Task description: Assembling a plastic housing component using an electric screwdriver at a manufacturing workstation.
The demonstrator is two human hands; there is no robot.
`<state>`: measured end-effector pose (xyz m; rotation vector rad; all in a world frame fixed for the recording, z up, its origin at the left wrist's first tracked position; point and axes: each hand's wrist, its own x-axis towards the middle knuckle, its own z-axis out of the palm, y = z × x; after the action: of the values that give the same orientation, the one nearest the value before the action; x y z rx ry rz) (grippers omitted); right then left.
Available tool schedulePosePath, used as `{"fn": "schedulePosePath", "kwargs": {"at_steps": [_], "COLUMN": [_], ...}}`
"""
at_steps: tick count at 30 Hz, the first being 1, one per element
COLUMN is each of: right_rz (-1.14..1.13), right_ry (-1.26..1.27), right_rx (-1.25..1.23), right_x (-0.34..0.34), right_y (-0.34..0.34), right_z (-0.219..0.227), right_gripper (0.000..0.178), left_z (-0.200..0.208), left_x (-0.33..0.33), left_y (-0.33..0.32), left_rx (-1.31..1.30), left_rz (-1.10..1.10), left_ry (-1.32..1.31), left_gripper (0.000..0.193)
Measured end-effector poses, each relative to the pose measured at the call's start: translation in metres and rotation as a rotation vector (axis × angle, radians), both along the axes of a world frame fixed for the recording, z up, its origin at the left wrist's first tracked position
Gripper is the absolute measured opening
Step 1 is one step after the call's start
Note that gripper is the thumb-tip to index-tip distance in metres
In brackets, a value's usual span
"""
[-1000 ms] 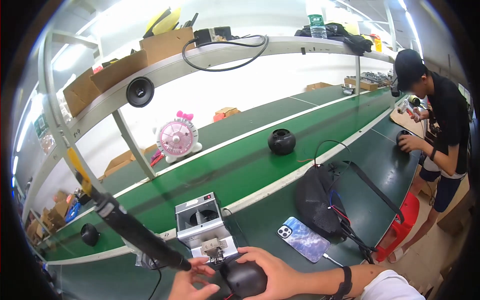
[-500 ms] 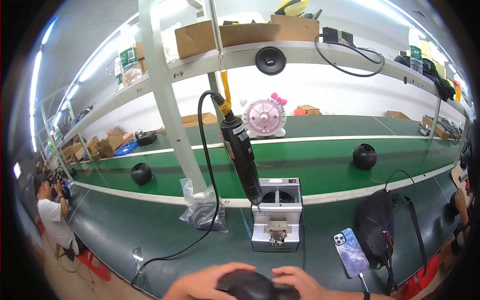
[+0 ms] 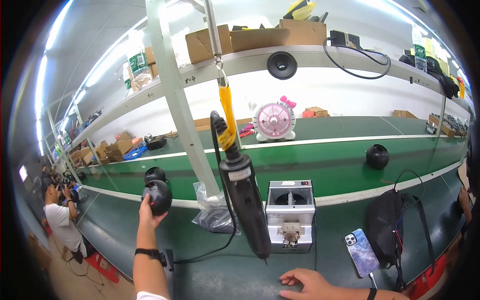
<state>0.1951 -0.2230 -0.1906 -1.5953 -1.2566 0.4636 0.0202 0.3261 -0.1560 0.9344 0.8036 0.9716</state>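
Observation:
My left hand [image 3: 148, 215] is closed around a round black housing [image 3: 160, 197] and holds it out at the near edge of the green conveyor belt [image 3: 320, 172]. Behind it, partly covered, a second round black housing [image 3: 154, 174] sits on the belt. Low in the picture, my right hand [image 3: 307, 283] rests over the dark table with fingers apart and nothing in them. A black electric screwdriver [image 3: 245, 205] hangs tip down from a spring and yellow strap, in front of a silver screw feeder [image 3: 291, 220]. The feeder stands beyond my right hand.
Farther right on the belt is another black housing [image 3: 377, 156]. A clear bag [image 3: 214, 215] of dark parts lies beside the shelf post [image 3: 177, 100]. To the right are a phone [image 3: 361, 253] on a cable and a black bag [image 3: 384, 225]. A pink-and-white fan [image 3: 274, 121] stands behind the belt.
My left hand has carried a black housing from the near table edge forward and left to the belt. My right hand has let go of it. The screwdriver hangs nearer in view.

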Motion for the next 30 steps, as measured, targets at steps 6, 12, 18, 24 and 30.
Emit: {"fn": "schedulePosePath", "kwargs": {"at_steps": [6,12,18,24,30], "right_rz": [-0.061,-0.066,-0.075,-0.043,-0.020], "right_ry": [0.025,-0.041,-0.048,-0.117,-0.075], "right_rx": [-0.054,-0.053,-0.042,-0.087,-0.117], "right_x": [-0.002,-0.004,-0.007,-0.005,-0.002], "right_y": [0.004,0.007,0.009,0.015,0.017], "right_z": [0.000,0.004,0.006,0.012,0.011], "right_gripper": [0.032,0.031,0.028,0.029,0.031], "left_z": [-0.003,-0.029,-0.044,-0.029,-0.010], "left_x": [0.097,0.156,0.135,0.100,0.094], "left_y": [0.010,0.013,0.039,0.085,0.131], "left_rx": [0.016,0.090,0.091,0.277,0.633], "left_rz": [0.002,-0.025,-0.382,-0.265,0.109], "left_ry": [0.334,0.452,0.345,0.860,1.415], "left_gripper": [0.076,0.071,0.063,0.054,0.065]}}
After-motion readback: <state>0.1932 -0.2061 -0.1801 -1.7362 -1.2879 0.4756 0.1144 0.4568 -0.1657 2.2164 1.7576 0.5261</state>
